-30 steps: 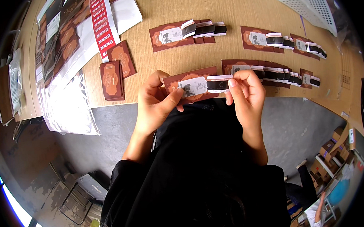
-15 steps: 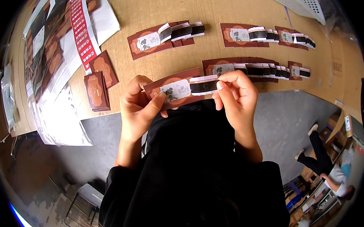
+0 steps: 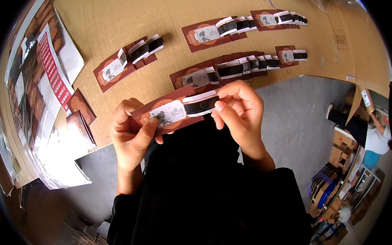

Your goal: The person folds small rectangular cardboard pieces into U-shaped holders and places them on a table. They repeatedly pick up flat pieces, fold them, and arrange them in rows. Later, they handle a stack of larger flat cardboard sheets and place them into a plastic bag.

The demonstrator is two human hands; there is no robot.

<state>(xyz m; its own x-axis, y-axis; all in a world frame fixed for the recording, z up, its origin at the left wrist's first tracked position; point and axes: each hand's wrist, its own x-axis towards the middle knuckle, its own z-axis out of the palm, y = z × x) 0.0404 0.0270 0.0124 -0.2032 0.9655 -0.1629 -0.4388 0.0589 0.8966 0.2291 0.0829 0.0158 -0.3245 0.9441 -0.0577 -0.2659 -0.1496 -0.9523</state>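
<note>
We hold 1 brown card (image 3: 139, 116) in front of us, by the near edge of the wooden table (image 3: 125, 16), its right end tilted up. On its face we see a pale panel with a grey drawing, and to the right of that a black strip (image 3: 199, 105) with white edges. Our left hand (image 3: 135, 131) pinches the card's left end, the thumb lying flat on the drawing and the other fingers bent behind. Our right hand (image 3: 239, 114) has its thumb and forefinger closed on the strip's right end, with the remaining fingers curled; we cannot tell whether they touch the card's back.

Just beyond our hands lies a front row of overlapping cards (image 3: 194, 80) bearing similar strips, with a smaller-looking card (image 3: 285, 56) at its right end. Farther back we see 3 more groups: a left group (image 3: 108, 73), a middle group (image 3: 205, 33) and a right group (image 3: 267, 20). To our left, brown cards (image 3: 81, 108) lie near the lower end of a red label strip (image 3: 53, 69). At the far right, a person in a white top (image 3: 376, 140) stands near cardboard boxes (image 3: 337, 153).
</note>
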